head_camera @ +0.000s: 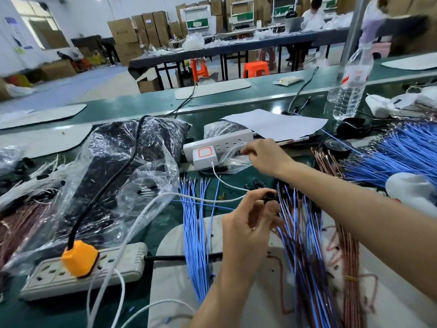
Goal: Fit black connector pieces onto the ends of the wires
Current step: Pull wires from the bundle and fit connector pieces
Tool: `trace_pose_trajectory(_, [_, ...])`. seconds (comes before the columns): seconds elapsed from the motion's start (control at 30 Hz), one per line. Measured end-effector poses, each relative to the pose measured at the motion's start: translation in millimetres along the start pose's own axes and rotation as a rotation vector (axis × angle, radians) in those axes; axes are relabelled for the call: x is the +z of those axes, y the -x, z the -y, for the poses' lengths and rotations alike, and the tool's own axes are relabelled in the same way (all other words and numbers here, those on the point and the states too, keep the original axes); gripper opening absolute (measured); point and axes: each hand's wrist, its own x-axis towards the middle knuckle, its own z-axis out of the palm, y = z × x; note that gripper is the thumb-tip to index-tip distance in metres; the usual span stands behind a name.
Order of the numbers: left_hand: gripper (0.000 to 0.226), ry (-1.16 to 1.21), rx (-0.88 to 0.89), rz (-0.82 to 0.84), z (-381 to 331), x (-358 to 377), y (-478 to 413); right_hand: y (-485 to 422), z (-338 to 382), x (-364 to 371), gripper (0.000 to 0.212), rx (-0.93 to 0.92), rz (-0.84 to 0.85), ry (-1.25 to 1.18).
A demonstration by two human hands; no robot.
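Blue thin insulated wires (196,233) with bare metal crimp tips fan over the pale mat (170,268) nearest the viewer, with a tangle of blue and copper-brown wires (300,237) to their right. Just beyond, the left hand (248,216) pinches a small black plastic connector piece (269,196) at that tangle's tips, so fitting seems under way. Farther off, the right hand (267,156) reaches to a crinkled clear plastic bag (233,159) beside the smooth white power strip (220,140); whether it grips anything I cannot tell. Next, a wire tip must line up with the connector's socket.
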Motion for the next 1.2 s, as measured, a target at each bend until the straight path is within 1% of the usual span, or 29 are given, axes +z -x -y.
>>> trace_pose_trajectory(0.03, [0.026,-0.009,-0.005,-0.003,1,-1,0,-14,0,8,0.032,0.044,0.067,0.091])
trace_pose_trajectory(0.1, [0.019,-0.031,-0.003,-0.010,1,-2,-1,-32,0,21,0.032,0.093,0.128,0.255])
trace_pose_trajectory(0.17, [0.011,-0.053,0.012,-0.016,1,-2,-1,-41,2,32,0.031,0.102,0.101,0.352])
trace_pose_trajectory(0.23, [0.010,-0.053,0.016,-0.015,1,-1,-2,-46,5,39,0.032,0.109,0.058,0.419])
trace_pose_trajectory(0.37, [0.012,-0.015,0.012,-0.019,1,0,0,-49,10,45,0.036,0.148,0.024,0.532])
trace_pose_trajectory(0.53, [0.014,-0.013,0.014,-0.019,1,-2,-2,-48,11,51,0.032,0.069,-0.041,0.633])
trace_pose_trajectory(0.63, [0.012,-0.038,0.022,-0.015,1,-3,-2,-42,11,51,0.028,0.016,-0.098,0.611])
trace_pose_trajectory(0.7, [0.013,-0.071,0.036,-0.016,1,-3,-2,-35,12,47,0.023,-0.038,-0.132,0.503])
trace_pose_trajectory(0.77, [0.014,-0.093,0.050,-0.017,1,-3,-2,-24,14,36,0.022,-0.086,-0.169,0.302])
trace_pose_trajectory(0.83, [0.014,-0.116,0.073,-0.020,2,-3,-2,-7,17,20,0.020,-0.085,-0.243,0.043])
trace_pose_trajectory(0.9, [0.015,-0.135,0.083,-0.026,1,-3,-3,19,18,0,0.014,-0.039,-0.308,-0.263])
trace_pose_trajectory(0.97, [0.019,-0.106,0.068,-0.021,0,-2,-2,54,15,-20,0.014,-0.009,-0.325,-0.539])
trace_pose_trajectory(1.0, [0.021,-0.089,0.057,-0.011,-1,-2,-2,74,13,-29,0.017,-0.021,-0.332,-0.627])
trace_pose_trajectory(1.07, [0.025,-0.081,0.029,0.017,-1,0,-1,115,9,-40,0.020,-0.061,-0.342,-0.720])
trace_pose_trajectory(1.2, [0.032,-0.142,0.044,0.058,-1,3,0,168,6,-42,0.015,-0.069,-0.368,-0.821])
